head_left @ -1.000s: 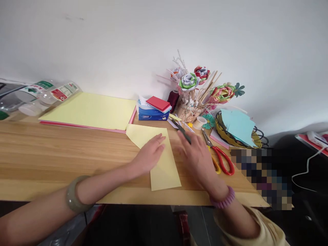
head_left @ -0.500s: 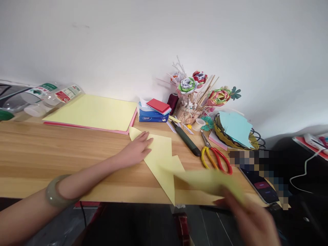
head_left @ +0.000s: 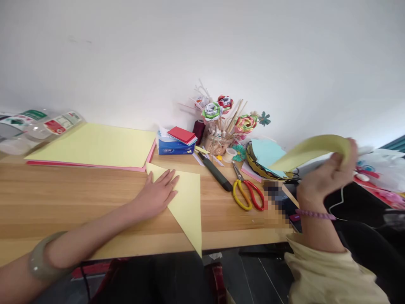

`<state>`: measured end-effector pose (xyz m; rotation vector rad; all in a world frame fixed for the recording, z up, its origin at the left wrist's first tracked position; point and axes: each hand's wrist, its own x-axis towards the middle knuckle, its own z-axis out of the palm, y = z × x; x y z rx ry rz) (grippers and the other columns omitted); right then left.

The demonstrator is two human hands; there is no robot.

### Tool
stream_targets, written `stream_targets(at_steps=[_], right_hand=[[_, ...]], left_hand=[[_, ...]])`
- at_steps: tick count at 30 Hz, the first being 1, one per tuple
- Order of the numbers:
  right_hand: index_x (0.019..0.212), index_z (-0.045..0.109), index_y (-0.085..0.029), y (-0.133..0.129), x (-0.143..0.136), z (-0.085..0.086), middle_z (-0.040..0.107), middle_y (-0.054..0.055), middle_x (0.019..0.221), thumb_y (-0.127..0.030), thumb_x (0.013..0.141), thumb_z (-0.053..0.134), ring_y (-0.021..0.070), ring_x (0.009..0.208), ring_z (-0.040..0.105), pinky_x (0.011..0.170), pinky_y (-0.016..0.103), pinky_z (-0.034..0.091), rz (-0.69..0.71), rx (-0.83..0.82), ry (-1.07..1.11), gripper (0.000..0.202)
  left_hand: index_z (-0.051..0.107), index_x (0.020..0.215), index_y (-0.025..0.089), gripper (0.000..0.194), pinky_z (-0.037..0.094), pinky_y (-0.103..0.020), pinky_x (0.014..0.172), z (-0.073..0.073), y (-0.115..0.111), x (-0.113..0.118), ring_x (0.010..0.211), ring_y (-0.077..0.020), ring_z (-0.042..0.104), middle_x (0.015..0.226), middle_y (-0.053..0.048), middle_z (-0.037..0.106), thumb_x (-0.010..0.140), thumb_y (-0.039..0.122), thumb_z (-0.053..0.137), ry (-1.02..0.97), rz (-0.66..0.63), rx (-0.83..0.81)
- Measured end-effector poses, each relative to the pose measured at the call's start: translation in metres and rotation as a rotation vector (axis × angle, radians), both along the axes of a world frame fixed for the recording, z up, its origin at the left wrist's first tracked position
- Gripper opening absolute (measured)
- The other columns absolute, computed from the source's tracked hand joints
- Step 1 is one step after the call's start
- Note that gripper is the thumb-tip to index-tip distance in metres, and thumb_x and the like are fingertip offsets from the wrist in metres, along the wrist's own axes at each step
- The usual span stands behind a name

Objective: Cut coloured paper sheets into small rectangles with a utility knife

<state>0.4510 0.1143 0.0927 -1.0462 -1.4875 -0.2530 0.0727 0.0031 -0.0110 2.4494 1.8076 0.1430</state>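
Observation:
My left hand [head_left: 160, 193] lies flat with fingers apart on a triangular piece of yellow paper [head_left: 188, 202], whose lower tip hangs past the table's front edge. Raised at the right, my right hand [head_left: 332, 173] grips a curved strip of yellow paper [head_left: 311, 147] that arches toward the basket. Scissors [head_left: 248, 192] with one yellow and one red handle rest on the table, blades pointing away. Beside them is a dark green utility knife [head_left: 215, 171].
A stack of yellow and pink sheets [head_left: 98, 145] lies at the left, near plastic bottles [head_left: 57, 126]. Along the wall stand a blue tissue pack [head_left: 175, 147], paper flowers [head_left: 215, 112] and a basket [head_left: 253, 162] holding light blue paper. A phone [head_left: 292, 211] is at the right edge.
My right hand has carried the yellow strip up and to the right, away from the triangular paper. My left hand stays pressed on that paper. The view has shifted right.

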Motion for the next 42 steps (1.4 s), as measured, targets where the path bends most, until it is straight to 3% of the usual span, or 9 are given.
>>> stream_targets(at_steps=[3,8,11,14,17,23,29,33,42], right_hand=[[0.132,0.045,-0.020,0.028,0.005,0.017,0.044,0.011,0.137,-0.047,0.095,0.034,0.0255,0.127,0.040,0.105,0.054,0.028,-0.198,0.093,0.072,0.047],[0.140,0.008,0.011,0.033,-0.001,0.056,0.013,0.027,0.149,-0.045,0.096,0.007,0.0279,0.140,0.010,0.113,0.039,0.009,-0.360,0.172,-0.054,0.072],[0.142,0.004,0.007,0.022,-0.007,0.039,0.003,0.025,0.151,-0.039,0.098,0.010,0.0262,0.141,-0.003,0.114,0.044,0.004,-0.391,0.078,-0.221,0.064],[0.132,0.043,-0.014,0.017,-0.005,-0.004,0.042,0.015,0.138,-0.037,0.095,0.041,0.0284,0.130,0.036,0.105,0.052,0.029,-0.317,-0.248,-0.445,0.044],[0.117,0.054,-0.019,0.021,0.005,-0.035,0.056,0.007,0.119,-0.037,0.088,0.056,0.0195,0.100,0.058,0.084,0.042,0.049,-0.269,-0.527,-0.560,0.034],[0.122,0.051,-0.018,0.009,-0.004,-0.017,0.053,0.009,0.125,-0.037,0.090,0.053,0.0230,0.109,0.054,0.091,0.048,0.045,-0.267,-0.623,-0.561,0.038],[0.128,0.052,-0.019,-0.089,-0.095,-0.027,0.058,0.008,0.127,-0.041,0.094,0.039,0.0178,0.116,0.054,0.098,0.033,0.043,0.336,-0.609,-0.832,0.043],[0.141,0.035,-0.021,-0.136,-0.142,-0.057,0.034,0.006,0.147,-0.051,0.089,0.046,0.0180,0.135,0.029,0.109,0.035,0.030,0.751,-0.667,-1.075,0.062],[0.146,0.020,-0.014,-0.139,-0.138,-0.066,0.014,0.012,0.152,-0.057,0.092,0.033,0.0207,0.140,0.008,0.113,0.044,0.016,0.745,-0.862,-1.112,0.070]], left_hand=[[0.030,0.143,0.013,0.051,0.016,-0.064,0.106,-0.001,0.000,0.001,0.140,-0.0275,0.018,0.152,-0.011,0.018,0.097,0.035,0.021,0.012,-0.004,0.002],[0.029,0.143,0.013,0.051,0.016,-0.064,0.106,0.001,0.001,0.002,0.141,-0.0269,0.017,0.152,-0.010,0.016,0.097,0.033,0.021,0.020,0.002,-0.031],[0.028,0.143,0.012,0.051,0.016,-0.064,0.107,0.002,0.000,0.003,0.141,-0.0270,0.016,0.152,-0.009,0.015,0.097,0.033,0.021,0.019,0.005,-0.038],[0.026,0.144,0.012,0.051,0.015,-0.064,0.107,0.002,0.000,0.003,0.141,-0.0269,0.015,0.152,-0.009,0.014,0.097,0.032,0.021,0.027,0.005,-0.048],[0.026,0.144,0.012,0.051,0.014,-0.065,0.106,0.001,0.000,0.002,0.141,-0.0271,0.015,0.152,-0.009,0.015,0.097,0.032,0.020,0.024,-0.002,-0.038],[0.030,0.143,0.014,0.054,0.016,-0.070,0.102,0.005,-0.007,0.005,0.139,-0.0327,0.018,0.151,-0.012,0.018,0.096,0.041,0.027,0.015,-0.010,-0.007],[0.032,0.142,0.015,0.060,0.024,-0.065,0.102,0.015,-0.036,0.032,0.139,-0.0347,0.020,0.150,-0.014,0.020,0.093,0.050,0.034,0.028,-0.137,-0.062],[0.032,0.142,0.013,0.054,0.021,-0.053,0.110,0.010,-0.038,0.029,0.140,-0.0272,0.017,0.151,-0.012,0.019,0.097,0.043,0.026,0.029,-0.212,-0.065],[0.027,0.143,0.003,0.061,0.016,-0.035,0.113,0.001,-0.004,-0.039,0.140,-0.0212,0.019,0.151,-0.015,0.020,0.096,0.042,0.023,0.049,0.012,0.009]])
